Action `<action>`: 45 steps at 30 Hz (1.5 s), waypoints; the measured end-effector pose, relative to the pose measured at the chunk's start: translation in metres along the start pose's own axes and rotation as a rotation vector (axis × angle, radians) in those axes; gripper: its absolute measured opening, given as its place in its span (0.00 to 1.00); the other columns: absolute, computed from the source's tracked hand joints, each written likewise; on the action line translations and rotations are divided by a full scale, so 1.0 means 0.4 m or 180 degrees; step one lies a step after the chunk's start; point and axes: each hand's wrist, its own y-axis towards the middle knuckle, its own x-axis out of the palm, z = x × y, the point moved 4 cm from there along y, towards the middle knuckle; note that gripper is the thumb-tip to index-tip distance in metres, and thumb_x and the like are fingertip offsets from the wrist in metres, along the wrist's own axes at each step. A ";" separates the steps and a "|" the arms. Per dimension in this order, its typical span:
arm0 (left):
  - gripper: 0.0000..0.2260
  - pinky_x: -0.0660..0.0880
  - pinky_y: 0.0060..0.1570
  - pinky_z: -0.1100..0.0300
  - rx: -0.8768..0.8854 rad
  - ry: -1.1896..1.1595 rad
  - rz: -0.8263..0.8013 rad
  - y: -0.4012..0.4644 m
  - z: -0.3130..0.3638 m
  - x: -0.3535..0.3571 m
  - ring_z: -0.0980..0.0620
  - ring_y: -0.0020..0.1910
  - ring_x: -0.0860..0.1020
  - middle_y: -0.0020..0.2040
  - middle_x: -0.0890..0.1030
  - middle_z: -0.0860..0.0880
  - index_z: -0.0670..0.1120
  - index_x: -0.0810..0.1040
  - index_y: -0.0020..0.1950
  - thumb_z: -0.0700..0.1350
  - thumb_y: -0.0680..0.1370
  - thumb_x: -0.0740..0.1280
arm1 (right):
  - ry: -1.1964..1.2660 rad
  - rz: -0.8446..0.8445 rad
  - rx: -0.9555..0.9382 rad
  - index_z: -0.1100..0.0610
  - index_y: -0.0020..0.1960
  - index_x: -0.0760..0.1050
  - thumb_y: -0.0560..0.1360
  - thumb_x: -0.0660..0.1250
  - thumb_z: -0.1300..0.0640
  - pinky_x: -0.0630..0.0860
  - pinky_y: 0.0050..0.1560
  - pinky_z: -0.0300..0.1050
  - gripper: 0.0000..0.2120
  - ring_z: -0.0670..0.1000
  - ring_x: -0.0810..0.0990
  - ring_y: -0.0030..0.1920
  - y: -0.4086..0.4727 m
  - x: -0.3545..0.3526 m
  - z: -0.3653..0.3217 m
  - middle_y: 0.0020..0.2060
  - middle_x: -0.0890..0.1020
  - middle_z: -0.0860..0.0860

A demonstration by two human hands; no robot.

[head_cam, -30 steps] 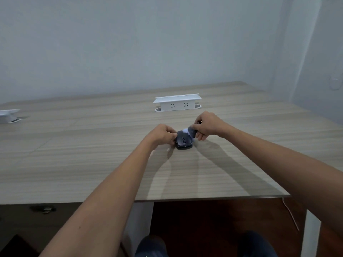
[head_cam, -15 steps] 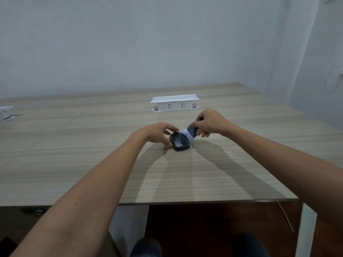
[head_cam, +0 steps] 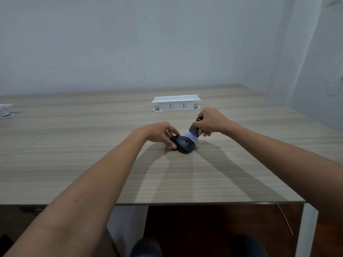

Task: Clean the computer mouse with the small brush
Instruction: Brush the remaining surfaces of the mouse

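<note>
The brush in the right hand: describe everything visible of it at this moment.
The small brush has a dark grey, stubby handle and a pale, whitish-lavender tuft of bristles that flares outward. The right hand grips the handle with its fingers curled round it, so only the handle's lower part and a dark tip above the fingers show. The brush is tilted, bristles pointing down and left, meeting the far right edge of the black computer mouse. The material looks like plastic with soft fibres, though I cannot tell for certain.
</note>
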 end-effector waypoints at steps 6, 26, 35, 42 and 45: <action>0.30 0.74 0.66 0.50 -0.0025 0.0045 0.0019 -0.009 -0.001 -0.010 0.52 0.64 0.77 0.61 0.79 0.53 0.52 0.78 0.70 0.55 0.69 0.80 | -0.0009 0.0006 -0.0045 0.69 0.37 0.82 0.72 0.65 0.63 0.75 0.22 0.37 0.11 0.49 0.79 0.23 -0.010 -0.010 -0.015 0.32 0.86 0.60; 0.05 0.75 0.45 0.59 0.0230 -0.0613 0.0316 -0.013 -0.002 0.038 0.56 0.39 0.80 0.39 0.85 0.57 0.62 0.86 0.42 0.54 0.69 0.80 | 0.0287 0.0130 -0.0437 0.69 0.41 0.82 0.71 0.68 0.63 0.70 0.20 0.34 0.08 0.44 0.73 0.16 -0.041 0.035 -0.089 0.24 0.81 0.56; 0.19 0.79 0.52 0.53 0.0055 -0.0482 0.0347 -0.011 -0.005 0.040 0.52 0.44 0.85 0.42 0.88 0.54 0.51 0.87 0.53 0.58 0.66 0.80 | -0.0262 0.0213 -0.0371 0.71 0.35 0.81 0.69 0.66 0.65 0.75 0.21 0.38 0.10 0.47 0.77 0.19 -0.046 0.024 -0.044 0.25 0.83 0.58; 0.19 0.76 0.46 0.60 0.0082 -0.0833 0.0427 -0.024 -0.015 0.052 0.56 0.38 0.83 0.41 0.88 0.53 0.48 0.87 0.55 0.54 0.67 0.81 | -0.0079 0.0251 -0.0561 0.73 0.37 0.79 0.70 0.67 0.64 0.74 0.20 0.40 0.10 0.49 0.76 0.19 -0.048 0.048 -0.083 0.26 0.83 0.61; 0.20 0.79 0.52 0.55 0.0120 -0.0764 0.0443 -0.024 -0.013 0.054 0.51 0.45 0.86 0.43 0.88 0.51 0.48 0.87 0.55 0.55 0.67 0.80 | -0.0403 0.0260 -0.0410 0.71 0.33 0.79 0.69 0.66 0.66 0.77 0.25 0.43 0.09 0.55 0.82 0.24 -0.056 0.028 -0.040 0.27 0.83 0.62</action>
